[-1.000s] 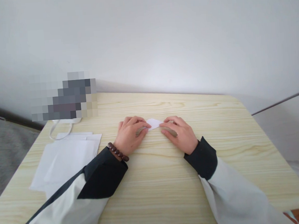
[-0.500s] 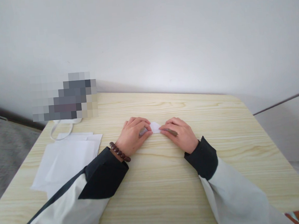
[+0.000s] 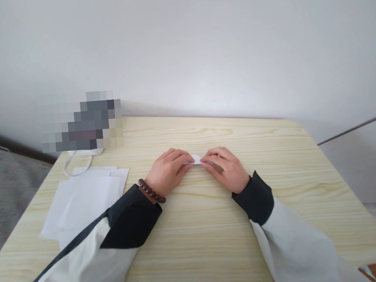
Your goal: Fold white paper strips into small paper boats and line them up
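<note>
A small folded piece of white paper (image 3: 196,159) lies on the light wooden table (image 3: 214,226), near its middle. My left hand (image 3: 169,170) presses its fingertips down on the paper's left end, fingers held together. My right hand (image 3: 225,167) pinches and presses the right end, fingers curled. Both hands cover most of the paper; only a thin strip shows between them. A dark bead bracelet (image 3: 151,190) sits on my left wrist.
A stack of white paper sheets (image 3: 82,201) lies on the table's left side. Behind it is a blurred-out object (image 3: 80,121) with a white cord loop (image 3: 75,160). A white wall runs along the table's far edge.
My hands have drawn closer together over the paper, so less of it shows now. The visible white part shrank from a broad flap to a thin strip.
</note>
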Motion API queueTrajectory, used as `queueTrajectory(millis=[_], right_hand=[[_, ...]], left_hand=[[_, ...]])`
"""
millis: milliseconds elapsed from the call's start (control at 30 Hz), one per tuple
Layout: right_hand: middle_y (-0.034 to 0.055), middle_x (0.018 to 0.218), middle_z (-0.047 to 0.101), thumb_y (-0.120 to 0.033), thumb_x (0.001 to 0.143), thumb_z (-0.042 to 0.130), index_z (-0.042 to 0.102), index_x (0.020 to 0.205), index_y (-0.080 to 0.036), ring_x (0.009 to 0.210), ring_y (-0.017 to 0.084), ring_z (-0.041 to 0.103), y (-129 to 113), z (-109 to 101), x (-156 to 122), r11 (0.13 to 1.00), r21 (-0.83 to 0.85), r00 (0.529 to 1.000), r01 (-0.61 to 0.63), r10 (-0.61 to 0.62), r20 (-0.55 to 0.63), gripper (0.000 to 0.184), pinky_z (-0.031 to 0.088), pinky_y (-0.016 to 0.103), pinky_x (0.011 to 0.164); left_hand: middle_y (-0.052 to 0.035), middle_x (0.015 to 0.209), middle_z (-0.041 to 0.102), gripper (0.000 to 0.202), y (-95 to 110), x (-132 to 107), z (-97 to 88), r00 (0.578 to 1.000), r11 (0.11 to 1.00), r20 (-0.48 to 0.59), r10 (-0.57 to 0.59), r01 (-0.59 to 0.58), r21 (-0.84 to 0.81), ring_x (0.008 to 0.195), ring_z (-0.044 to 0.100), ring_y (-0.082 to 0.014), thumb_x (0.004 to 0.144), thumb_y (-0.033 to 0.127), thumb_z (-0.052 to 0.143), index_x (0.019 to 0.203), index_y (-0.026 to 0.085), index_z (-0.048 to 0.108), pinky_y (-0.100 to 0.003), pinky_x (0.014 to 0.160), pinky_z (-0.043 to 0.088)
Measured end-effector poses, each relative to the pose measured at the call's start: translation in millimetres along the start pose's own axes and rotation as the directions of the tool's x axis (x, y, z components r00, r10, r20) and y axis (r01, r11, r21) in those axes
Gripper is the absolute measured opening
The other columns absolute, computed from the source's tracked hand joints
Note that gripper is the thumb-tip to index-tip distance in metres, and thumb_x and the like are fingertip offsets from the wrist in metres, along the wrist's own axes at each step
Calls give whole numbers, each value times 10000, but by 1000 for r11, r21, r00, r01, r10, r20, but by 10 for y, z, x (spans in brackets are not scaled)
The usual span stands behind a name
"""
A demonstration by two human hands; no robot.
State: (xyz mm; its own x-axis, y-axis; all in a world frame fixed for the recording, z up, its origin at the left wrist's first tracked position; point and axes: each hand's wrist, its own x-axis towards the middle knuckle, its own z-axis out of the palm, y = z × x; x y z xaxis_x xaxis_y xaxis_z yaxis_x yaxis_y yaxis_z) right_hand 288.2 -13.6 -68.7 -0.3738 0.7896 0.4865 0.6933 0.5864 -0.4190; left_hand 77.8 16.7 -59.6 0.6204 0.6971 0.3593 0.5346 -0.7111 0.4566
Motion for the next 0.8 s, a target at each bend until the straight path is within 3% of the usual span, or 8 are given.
queueTrajectory(millis=[200, 433, 567, 700, 800], right_hand=[[41, 884, 670, -266, 883, 559, 706, 906, -232, 837, 176, 550, -12, 7, 2, 991, -123, 995, 53, -62, -72, 153, 435, 340, 771], [24, 770, 673, -266, 884, 562, 716, 841, -250, 783, 176, 534, 20, -57, -19, 978, -207, 987, 35, -66, -144, 161, 409, 345, 751], [29, 692, 653, -284, 877, 575, 709, 799, -223, 719, 167, 550, -6, -70, 0, 989, -145, 980, -19, -10, -197, 167, 430, 332, 716], [21, 693, 674, -286, 864, 593, 704, 774, -229, 700, 163, 583, -25, -70, 18, 998, -36, 970, -56, 45, -241, 153, 461, 330, 718], [23, 689, 677, -298, 860, 594, 706, 767, -233, 696, 168, 585, -17, -70, 20, 998, 12, 968, -69, 70, -242, 159, 475, 337, 714]], left_hand=[[-50, 914, 714, 217, 49, 10, -13, 996, 997, -76, 45, -40, 69, 846, 611, -170, 907, 277, 478, 891, 185, 673, -313, 787, 471], [-6, 767, 731, 221, 21, 8, -60, 973, 986, -231, 3, 35, 160, 773, 617, -168, 883, 320, 534, 776, 212, 693, -303, 727, 459], [-7, 717, 716, 233, 27, -5, -74, 959, 990, -265, -97, 121, 73, 706, 619, -152, 861, 368, 565, 762, 216, 711, -266, 665, 472], [8, 703, 697, 268, 70, -21, -114, 940, 965, -226, -257, 263, -5, 630, 612, -124, 830, 442, 584, 725, 231, 712, -242, 614, 457], [11, 660, 677, 327, 78, -22, -131, 929, 947, -199, -313, 320, 3, 570, 576, -111, 821, 489, 573, 669, 227, 696, -240, 570, 420]])
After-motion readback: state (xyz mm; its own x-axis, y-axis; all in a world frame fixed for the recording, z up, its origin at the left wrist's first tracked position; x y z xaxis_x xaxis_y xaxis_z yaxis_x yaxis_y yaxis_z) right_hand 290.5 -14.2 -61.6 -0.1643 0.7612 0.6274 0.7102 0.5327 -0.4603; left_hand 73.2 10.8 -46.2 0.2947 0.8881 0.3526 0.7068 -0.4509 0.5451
